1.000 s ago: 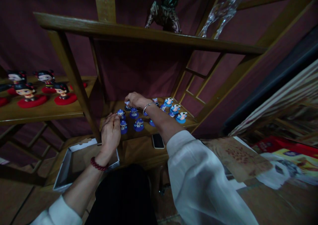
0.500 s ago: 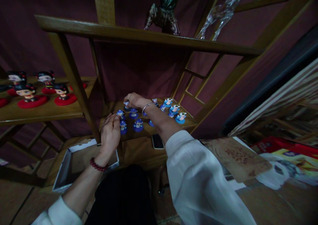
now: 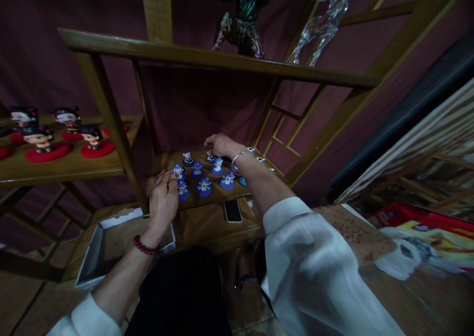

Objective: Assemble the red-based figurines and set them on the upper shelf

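Small figurines on round bases stand in rows on the low wooden shelf (image 3: 237, 195). Most are blue and purple, such as the front figurine (image 3: 204, 187). My right hand (image 3: 221, 146) reaches to the back row, its fingers closed around the top of a dark-based figurine (image 3: 211, 157). To its left a similar white-headed figurine (image 3: 187, 159) stands free. My left hand (image 3: 163, 197) lies at the shelf's left end, fingers stretched out beside a blue figurine (image 3: 177, 171) and partly covering another (image 3: 182, 190). My right forearm hides some figurines on the right.
A phone (image 3: 233, 211) lies before the figurines. An open shallow box (image 3: 92, 257) sits at lower left. Red-based figurines (image 3: 46, 150) occupy the left shelf. Above runs a wooden beam (image 3: 222, 62) bearing a green statue (image 3: 240, 20) and a clear horse figure (image 3: 322, 27).
My right hand has moved right along the back row, from the white-headed figurine to the dark-based one beside it. My left hand has stayed at the left end.
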Tool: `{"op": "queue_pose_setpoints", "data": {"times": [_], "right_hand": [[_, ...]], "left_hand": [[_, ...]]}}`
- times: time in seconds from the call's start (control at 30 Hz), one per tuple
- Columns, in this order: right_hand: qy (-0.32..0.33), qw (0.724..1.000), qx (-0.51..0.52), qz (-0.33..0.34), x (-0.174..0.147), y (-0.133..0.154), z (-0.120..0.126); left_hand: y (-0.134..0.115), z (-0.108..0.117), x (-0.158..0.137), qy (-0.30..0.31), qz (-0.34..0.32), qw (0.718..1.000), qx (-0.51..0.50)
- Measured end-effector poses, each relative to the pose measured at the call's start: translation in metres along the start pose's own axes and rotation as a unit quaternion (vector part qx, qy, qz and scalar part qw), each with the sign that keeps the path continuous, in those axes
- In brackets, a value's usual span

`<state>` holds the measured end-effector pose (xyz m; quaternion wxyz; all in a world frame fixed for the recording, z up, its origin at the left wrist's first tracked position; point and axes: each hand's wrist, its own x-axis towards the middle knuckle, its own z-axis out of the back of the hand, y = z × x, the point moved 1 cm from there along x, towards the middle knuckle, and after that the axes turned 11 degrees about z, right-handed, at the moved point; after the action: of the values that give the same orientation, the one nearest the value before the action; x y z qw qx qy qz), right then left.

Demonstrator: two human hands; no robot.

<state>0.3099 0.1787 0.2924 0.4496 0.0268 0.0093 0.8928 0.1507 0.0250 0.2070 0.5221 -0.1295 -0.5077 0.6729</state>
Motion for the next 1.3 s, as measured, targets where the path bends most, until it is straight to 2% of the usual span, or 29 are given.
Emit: {"op": "queue_pose_setpoints", "data": {"times": [0.23,0.43,0.97,1.3], "right_hand": [[0.020,0.999,-0.013,-0.026,0.001,0.002,-0.010],[0.034,0.998,-0.021,-0.052,-0.002,0.010,-0.008],[0.041,0.997,-0.025,-0.057,-0.001,0.025,-0.002],[0.035,0.999,-0.012,-0.033,0.001,0.018,-0.009]], "left_hand": [[0.000,0.000,0.000,0.001,-0.002,1.000,-0.013],[0.001,0.000,0.000,-0.004,-0.012,1.000,-0.016],[0.000,0.000,0.000,-0.001,-0.003,1.000,-0.009],[0.000,0.000,0.000,0.003,-0.002,1.000,-0.011]]}}
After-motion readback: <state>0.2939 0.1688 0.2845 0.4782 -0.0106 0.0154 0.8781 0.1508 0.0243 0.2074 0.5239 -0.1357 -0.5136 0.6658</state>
